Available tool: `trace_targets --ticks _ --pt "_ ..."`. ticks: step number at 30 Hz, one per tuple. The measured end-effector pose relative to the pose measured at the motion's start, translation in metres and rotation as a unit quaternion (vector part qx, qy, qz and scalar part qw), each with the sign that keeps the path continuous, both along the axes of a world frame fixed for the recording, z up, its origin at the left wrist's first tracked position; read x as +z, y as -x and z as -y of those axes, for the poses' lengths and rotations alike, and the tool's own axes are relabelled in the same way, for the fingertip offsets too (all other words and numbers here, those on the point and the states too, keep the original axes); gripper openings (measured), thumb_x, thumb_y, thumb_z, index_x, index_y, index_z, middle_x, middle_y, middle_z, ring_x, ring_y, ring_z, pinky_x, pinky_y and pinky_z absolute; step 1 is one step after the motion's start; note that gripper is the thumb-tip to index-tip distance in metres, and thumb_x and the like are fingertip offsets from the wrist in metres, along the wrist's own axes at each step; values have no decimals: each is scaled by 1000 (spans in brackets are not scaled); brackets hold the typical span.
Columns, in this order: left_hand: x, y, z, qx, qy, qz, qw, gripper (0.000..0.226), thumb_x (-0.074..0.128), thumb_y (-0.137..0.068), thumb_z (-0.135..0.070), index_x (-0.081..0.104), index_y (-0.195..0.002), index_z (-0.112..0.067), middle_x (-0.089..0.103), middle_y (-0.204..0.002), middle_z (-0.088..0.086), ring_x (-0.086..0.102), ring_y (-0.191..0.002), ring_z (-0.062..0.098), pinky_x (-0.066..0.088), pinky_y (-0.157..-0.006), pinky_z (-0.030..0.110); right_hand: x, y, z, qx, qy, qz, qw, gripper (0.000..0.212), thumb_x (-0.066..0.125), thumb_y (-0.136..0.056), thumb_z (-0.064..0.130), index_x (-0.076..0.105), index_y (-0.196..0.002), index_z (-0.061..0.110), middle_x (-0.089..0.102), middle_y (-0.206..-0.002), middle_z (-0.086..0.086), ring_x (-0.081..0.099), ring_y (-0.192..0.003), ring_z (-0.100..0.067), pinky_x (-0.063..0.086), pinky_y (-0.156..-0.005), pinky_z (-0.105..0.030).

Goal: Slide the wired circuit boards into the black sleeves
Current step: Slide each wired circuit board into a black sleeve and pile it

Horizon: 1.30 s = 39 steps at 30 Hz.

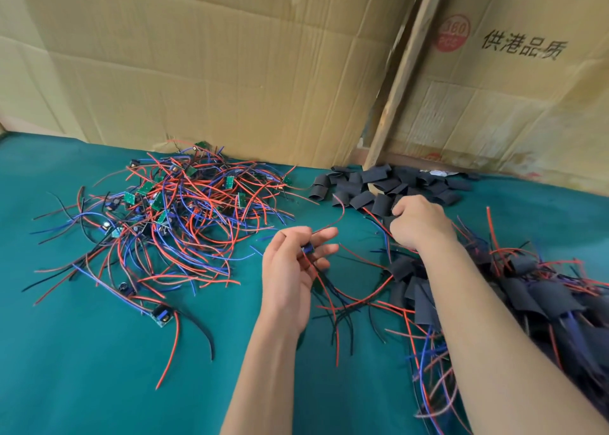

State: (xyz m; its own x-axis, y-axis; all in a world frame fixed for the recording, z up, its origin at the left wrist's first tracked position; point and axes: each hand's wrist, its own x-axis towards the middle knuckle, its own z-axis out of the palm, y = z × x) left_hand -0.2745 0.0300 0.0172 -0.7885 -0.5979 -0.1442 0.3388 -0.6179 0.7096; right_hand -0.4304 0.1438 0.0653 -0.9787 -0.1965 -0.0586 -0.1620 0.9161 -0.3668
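Note:
My left hand point(293, 266) holds a small wired circuit board point(308, 249) between thumb and fingers, its red, blue and black wires hanging down. My right hand point(418, 220) reaches into the heap of empty black sleeves point(389, 184) at the back, fingers curled at a sleeve; what they hold is hidden. A tangled pile of wired green boards point(171, 210) lies to the left on the green cloth. One loose board point(161, 316) lies nearer me. A heap of sleeved boards point(540, 296) lies under and beside my right forearm.
The work surface is a teal-green cloth point(99, 368). Flattened cardboard boxes point(230, 65) and a wooden slat point(405, 72) stand upright along the back edge, close behind the sleeves.

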Motion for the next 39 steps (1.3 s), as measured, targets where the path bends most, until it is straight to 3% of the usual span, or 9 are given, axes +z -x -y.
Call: trace_targets --ticks 11,14,16,21,25,28,32,34,39 --pt "-5 2 1 -13 29 25 999 45 29 -82 13 66 -98 -7 64 -69 3 64 -61 15 52 -60 22 1 -6 -5 -2 29 -56 998 33 69 -87 12 73 -117 25 64 -127 -17 60 -117 -39 50 -88 -40" --pt "-3 3 0 -6 30 21 999 43 33 -86 14 71 -97 -4 57 -65 2 51 -56 13 49 -57 20 20 -30 -3 17 147 -115 982 8 77 -79 21 75 -85 25 76 -96 -9 67 -102 -34 53 -82 -38" --pt "-2 3 -2 -4 48 21 999 33 45 -91 9 74 -99 -5 55 -66 0 44 -54 11 41 -55 18 25 -57 2 64 201 -129 969 12 77 -75 24 69 -71 18 73 -75 -6 70 -91 -32 56 -75 -35" --pt "-4 3 -6 2 83 30 996 22 49 -99 4 69 -97 -1 64 -82 10 52 -66 14 44 -60 21 6 -111 25 230 176 -109 951 21 63 -94 28 76 -99 12 76 -93 -10 67 -97 -34 54 -81 -43" --pt "-9 2 -5 9 98 35 995 27 42 -95 12 67 -101 4 66 -83 15 60 -73 20 48 -62 26 -1 -115 26 241 197 -72 948 23 67 -93 32 78 -112 28 78 -107 6 69 -97 -25 54 -90 -39" --pt "-11 4 -5 3 105 13 994 29 41 -90 17 66 -105 11 72 -90 18 70 -72 18 55 -63 24 2 -106 19 225 232 -24 946 28 78 -84 37 77 -112 37 77 -97 18 69 -88 -5 53 -87 -28" --pt "-13 4 -6 -16 113 10 993 22 50 -97 7 68 -108 8 74 -102 24 71 -84 25 58 -79 35 0 -96 12 205 230 -28 951 39 80 -81 41 72 -118 35 73 -90 14 69 -81 -11 52 -80 -28" --pt "-15 5 -4 -7 125 22 992 22 50 -100 3 71 -105 3 71 -94 28 62 -79 24 50 -79 38 -1 -91 7 199 291 3 936 37 79 -85 33 72 -121 29 73 -88 10 73 -65 -11 58 -68 -26" --pt "-16 6 -4 -3 136 29 990 30 48 -101 2 74 -92 -9 59 -74 -3 48 -56 9 36 -65 29 3 -75 -8 98 504 28 858 10 70 -94 13 72 -103 18 74 -78 -3 75 -59 -24 58 -54 -32"
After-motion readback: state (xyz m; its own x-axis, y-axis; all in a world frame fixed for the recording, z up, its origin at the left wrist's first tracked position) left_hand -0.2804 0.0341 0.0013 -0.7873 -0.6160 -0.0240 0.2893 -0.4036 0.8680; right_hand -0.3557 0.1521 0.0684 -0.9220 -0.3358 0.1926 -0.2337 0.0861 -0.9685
